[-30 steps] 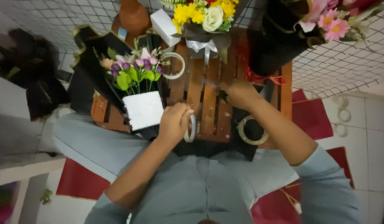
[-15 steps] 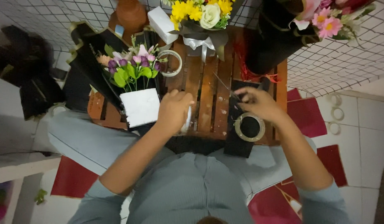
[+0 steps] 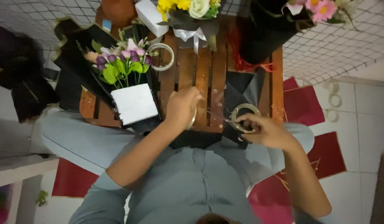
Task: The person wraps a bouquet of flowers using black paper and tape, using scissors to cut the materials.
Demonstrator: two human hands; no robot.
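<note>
View from above onto a small slatted wooden tabletop, brown, sitting over the person's lap. Floor is pale tile with dark red paper sheets lying on it to the right; a white wire grid runs behind the tabletop.

Left hand curled shut over a roll of clear tape at the near edge of the tabletop; only a sliver of the roll shows under the fingers. Right hand closed around a pair of scissors, blades pointing left, just over a second tape ring and a sheet of black wrapping paper.

Left of the hands: purple-and-pink bouquet in black wrap with a white square base. A third tape ring lies beside it. Far edge: yellow-and-white bouquet with a white ribbon, a white box, and a pink bouquet in black wrap.
</note>
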